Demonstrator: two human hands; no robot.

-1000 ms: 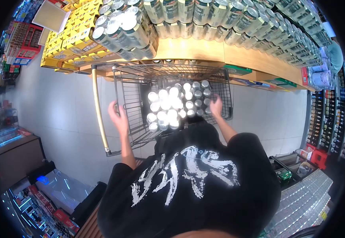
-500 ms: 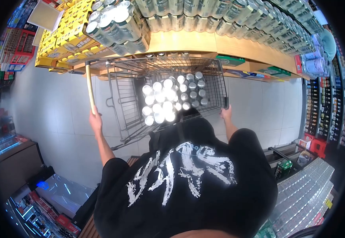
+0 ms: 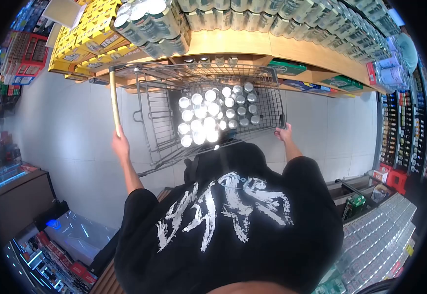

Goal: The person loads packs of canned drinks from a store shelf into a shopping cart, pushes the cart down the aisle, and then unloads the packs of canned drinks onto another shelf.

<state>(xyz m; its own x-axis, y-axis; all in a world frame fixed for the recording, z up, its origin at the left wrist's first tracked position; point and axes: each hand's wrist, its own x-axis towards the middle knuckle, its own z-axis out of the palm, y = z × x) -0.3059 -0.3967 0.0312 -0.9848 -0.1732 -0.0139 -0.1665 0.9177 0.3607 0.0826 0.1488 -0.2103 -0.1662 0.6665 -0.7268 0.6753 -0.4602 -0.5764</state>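
A cart braced end to end, one hand on each end!
Here's the left hand (image 3: 120, 144), wrapped round the near end of the yellow handle (image 3: 114, 100), while the right hand (image 3: 283, 133) curls onto the opposite corner by its black bumper (image 3: 282, 121); that wide spread looks chosen to steer both ends. Between the hands sits the wire cart (image 3: 278, 95), silver-topped cans (image 3: 210, 123) standing upright inside, bunched so they'd likely prop one another. Tight ahead of both hands: the wooden shelf (image 3: 223, 45) edges the cart's far rim, contact unclear. Room lies outward, grey floor (image 3: 321, 132) stretching beyond either hand.
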